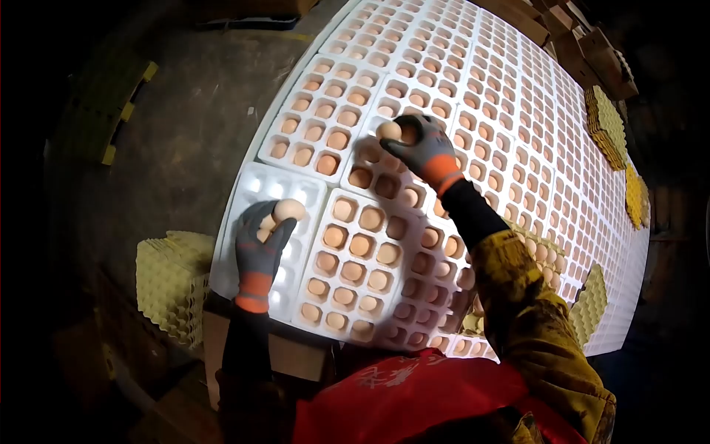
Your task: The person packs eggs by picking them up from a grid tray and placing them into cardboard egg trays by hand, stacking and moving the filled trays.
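Note:
My left hand (pixel 257 255), in a grey glove with an orange cuff, is closed around a few eggs (pixel 289 210). It is over a white foam panel (pixel 299 185) with a bumpy surface at the near left corner. My right hand (pixel 425 148), gloved the same way, pinches an egg (pixel 388 132) above a white foam egg tray (pixel 379 169); a second egg partly shows behind its fingers. Beside my left hand, another foam tray (pixel 319 285) has brown eggs in its square cells. My right arm shades part of the trays.
Many egg-filled foam trays (pixel 488 81) cover the large surface. Yellowish egg flats stand in a stack (pixel 171 277) at the left and another (pixel 608 126) at the far right. A flat with eggs (pixel 543 251) lies by my right arm. Cardboard boxes (pixel 577 44) stand at the back right.

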Demonstrator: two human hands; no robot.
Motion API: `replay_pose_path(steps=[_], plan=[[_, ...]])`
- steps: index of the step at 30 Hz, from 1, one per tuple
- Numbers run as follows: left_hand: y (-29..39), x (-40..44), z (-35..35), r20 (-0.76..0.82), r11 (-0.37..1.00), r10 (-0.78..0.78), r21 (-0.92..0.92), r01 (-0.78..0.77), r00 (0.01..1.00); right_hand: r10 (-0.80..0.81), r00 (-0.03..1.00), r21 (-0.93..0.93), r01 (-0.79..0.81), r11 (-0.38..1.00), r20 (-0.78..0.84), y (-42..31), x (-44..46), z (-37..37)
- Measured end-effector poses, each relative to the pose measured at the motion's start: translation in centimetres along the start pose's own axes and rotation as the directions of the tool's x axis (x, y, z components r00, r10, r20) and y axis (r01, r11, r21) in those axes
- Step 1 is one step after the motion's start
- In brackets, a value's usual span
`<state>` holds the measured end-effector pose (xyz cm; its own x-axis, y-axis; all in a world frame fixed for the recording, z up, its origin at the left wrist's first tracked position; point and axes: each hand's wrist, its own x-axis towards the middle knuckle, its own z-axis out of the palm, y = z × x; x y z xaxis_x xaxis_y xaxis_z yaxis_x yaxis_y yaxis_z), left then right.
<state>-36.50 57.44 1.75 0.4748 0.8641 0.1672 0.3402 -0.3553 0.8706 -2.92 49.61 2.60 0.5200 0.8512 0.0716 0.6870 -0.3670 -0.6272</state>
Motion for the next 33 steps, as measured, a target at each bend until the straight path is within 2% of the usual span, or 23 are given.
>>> replay_pose_path(steps=[1,2,3,4,5,6,7,9,10,11,13,14,15,17,18,20,22,25,26,29,30,31,33], plan=[[-0.9,0.5,0.2,-0.017,0.995,0.023,0.095,-0.021,1.0,0.007,1.0,-0.094,-0.007,0.996,0.002,-1.1,1.1,0.3],[-0.7,1.1,0.4,-0.029,0.981,0.045,0.19,-0.038,0.999,-0.045,0.999,-0.275,0.052,0.96,0.028,-0.5,2.2,1.4],[-0.5,1.6,0.6,-0.036,0.957,0.067,0.286,-0.054,0.997,-0.021,0.997,-0.338,0.046,0.94,0.077,-0.2,2.7,1.7],[-0.6,2.2,0.9,-0.042,0.923,0.092,0.379,-0.07,0.995,-0.036,0.999,-0.278,0.041,0.96,0.02,0.2,2.7,2.0],[-1.2,2.5,1.4,-0.013,0.913,0.118,0.394,-0.103,0.993,-0.051,0.998,-0.217,0.043,0.975,-0.035,0.8,2.5,2.2],[-2.0,2.6,2.0,-0.012,0.89,0.142,0.439,-0.123,0.99,-0.039,0.997,-0.13,0.03,0.991,-0.072,1.4,2.5,2.2],[-2.5,2.6,2.7,-0.006,0.865,0.165,0.481,-0.142,0.986,0.083,0.996,0.043,-0.084,0.996,0.023,2.2,2.4,2.0],[-2.4,3.4,3.5,0.094,0.828,0.058,0.551,-0.1,0.994,0.282,0.927,0.338,-0.355,0.872,0.245,2.3,1.9,1.5],[-2.2,3.8,3.9,0.143,0.768,0.042,0.628,-0.123,0.989,0.305,0.939,0.513,-0.342,0.788,0.157,2.1,1.7,1.9],[-1.9,4.0,4.1,0.188,0.702,0.016,0.698,-0.145,0.982,0.276,0.947,0.63,-0.318,0.709,0.167,1.9,1.8,1.5],[-3.0,3.4,4.5,0.169,0.769,0.091,0.614,-0.177,0.981,0.167,0.966,0.901,-0.246,0.359,0.197,1.0,1.3,1.8],[-3.3,3.2,4.5,0.161,0.795,0.132,0.572,-0.201,0.978,0.076,0.938,0.912,-0.346,0.222,0.338,0.6,1.1,2.2],[-3.2,3.3,4.1,0.152,0.854,0.092,0.496,-0.157,0.984,-0.074,0.94,0.898,-0.291,0.331,0.332,-0.6,0.7,3.5],[-2.7,3.8,3.1,0.135,0.941,0.015,0.332,-0.059,0.991,-0.034,0.919,0.845,-0.345,0.409,0.392,-4.2,-0.8,5.4],[-3.3,3.9,3.1,0.049,0.975,0.044,0.216,-0.054,0.998,-0.059,0.926,0.853,-0.318,0.414,0.373,-5.4,-1.3,6.7],[-2.8,4.0,2.5,0.019,0.98,0.013,0.2,-0.016,1.0,-0.08,0.92,0.862,-0.327,0.386,0.385,-7.4,-2.1,8.7],[-3.1,4.1,2.6,-0.007,0.983,-0.015,0.182,0.016,1.0,-0.088,0.945,0.877,-0.255,0.406,0.316,-7.7,-2.4,10.8],[-5.0,3.8,3.2,0.129,0.877,0.067,0.465,-0.12,0.989,-0.047,0.963,0.874,-0.221,0.432,0.267,-8.1,-2.3,11.9],[-4.7,4.0,2.9,0.108,0.884,0.101,0.447,-0.139,0.989,-0.042,0.967,0.875,-0.21,0.436,0.252,-8.4,-1.9,12.0],[-4.4,5.9,1.4,-0.09,0.977,0.134,0.179,-0.117,0.987,-0.045,0.963,0.863,-0.215,0.457,0.265,-9.0,-1.7,11.5],[-4.9,6.4,1.1,-0.122,0.988,0.151,0.034,-0.147,0.981,-0.074,0.958,0.853,-0.211,0.477,0.278,-9.2,-1.7,11.2],[-5.3,6.8,0.7,-0.097,0.962,0.248,0.141,-0.233,0.964,-0.088,0.958,0.834,-0.191,0.518,0.274,-9.3,-2.1,11.2],[-7.7,7.5,0.5,0.168,0.918,0.287,0.234,-0.321,0.943,-0.12,0.958,0.793,-0.14,0.593,0.259,-9.7,-3.4,11.2]])
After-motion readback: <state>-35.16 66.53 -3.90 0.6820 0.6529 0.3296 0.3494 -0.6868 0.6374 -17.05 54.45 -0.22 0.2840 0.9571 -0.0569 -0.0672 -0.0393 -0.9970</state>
